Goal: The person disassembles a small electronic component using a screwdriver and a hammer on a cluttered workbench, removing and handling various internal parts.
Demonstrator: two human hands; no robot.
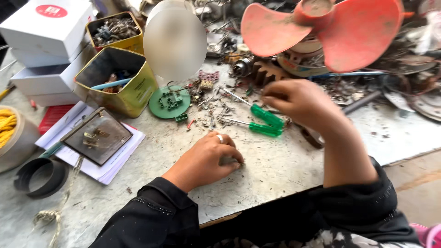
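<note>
1. Resting low on the grey surface (285, 170), the left hand (209, 158) lies palm down with a ring on one finger; its fingers are curled in and the tips press against the surface, and whether they cover some small part cannot be told.
2. The right hand (298, 98) is raised a little above the surface, its fingers drawn together at the tips as if pinching something tiny; what sits between them is too small to make out.
3. Just beside and below the right hand lie two screwdrivers (266, 121) with clear green handles, their metal shafts pointing left.
4. Left of them, small screws and metal scraps are scattered near a round green disc (169, 103) studded with pegs.
5. Behind the right hand a red fan blade (330, 27) rests on a heap of gears and motor parts.
6. Further left stand two yellow tins (138, 89) holding odd bits, with white boxes (46, 32) stacked beside them.
7. Nearer the left edge a dark square plate (97, 136) lies on a pile of papers, and a black ring (41, 177) sits by a tub with yellow cord (7, 124).
8. Black sleeves cover both arms.
</note>
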